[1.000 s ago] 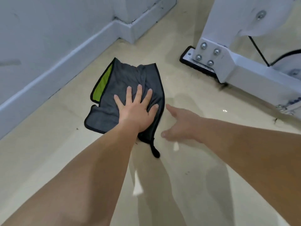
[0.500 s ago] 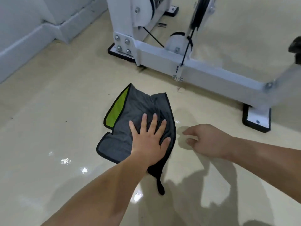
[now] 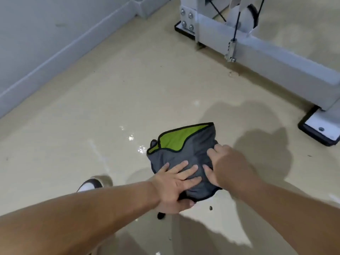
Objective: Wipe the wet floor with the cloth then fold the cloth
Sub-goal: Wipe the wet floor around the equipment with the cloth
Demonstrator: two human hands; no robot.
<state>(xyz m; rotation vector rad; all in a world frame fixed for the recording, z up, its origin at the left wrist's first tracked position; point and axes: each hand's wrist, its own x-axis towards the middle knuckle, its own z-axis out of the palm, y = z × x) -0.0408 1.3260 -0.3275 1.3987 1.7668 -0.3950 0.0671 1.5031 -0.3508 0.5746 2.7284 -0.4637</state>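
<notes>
Cloth [image 3: 185,153] is lying bunched on the wet floor [image 3: 92,116]; I'm pressing my left hand [image 3: 174,184] and right hand [image 3: 226,166] on it, fingers spread flat.

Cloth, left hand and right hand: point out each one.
cloth [image 3: 195,144], head view, on its grey upper side.
left hand [image 3: 174,186], head view, on its back.
right hand [image 3: 230,166], head view, on its back.

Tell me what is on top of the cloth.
Both hands press on the grey cloth: left hand flat, right hand beside it. The floor beneath is covered.
</notes>
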